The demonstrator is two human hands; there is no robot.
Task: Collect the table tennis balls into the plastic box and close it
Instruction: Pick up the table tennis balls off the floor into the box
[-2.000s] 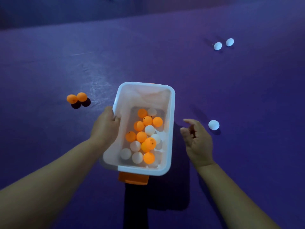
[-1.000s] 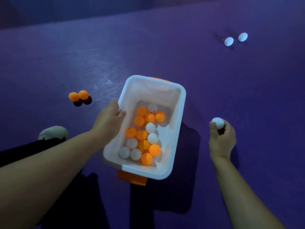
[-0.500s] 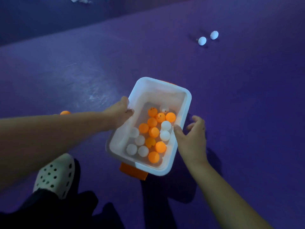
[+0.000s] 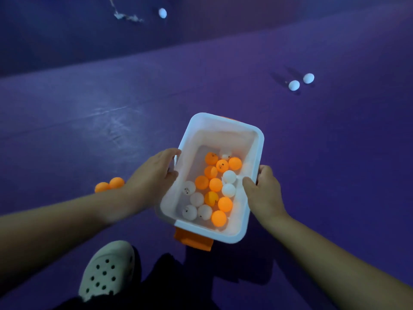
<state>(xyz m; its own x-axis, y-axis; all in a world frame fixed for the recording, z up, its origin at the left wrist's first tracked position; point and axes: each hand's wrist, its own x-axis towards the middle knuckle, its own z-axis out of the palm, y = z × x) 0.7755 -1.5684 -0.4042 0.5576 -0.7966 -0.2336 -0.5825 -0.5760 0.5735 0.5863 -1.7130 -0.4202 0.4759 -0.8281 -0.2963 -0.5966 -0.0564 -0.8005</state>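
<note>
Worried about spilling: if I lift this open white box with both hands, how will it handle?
Probably light: the plastic box holds only one loose layer of balls. They will likely roll toward whichever end dips. With no lid on, a strong tilt could spill them.

You won't find any readable text here. Several balls (image 4: 211,184) in the plastic box (image 4: 224,122) carry small dark printed marks, for instance the orange one (image 4: 222,165) toward 12 o'clock, but they are too small and blurred to make out.
</note>
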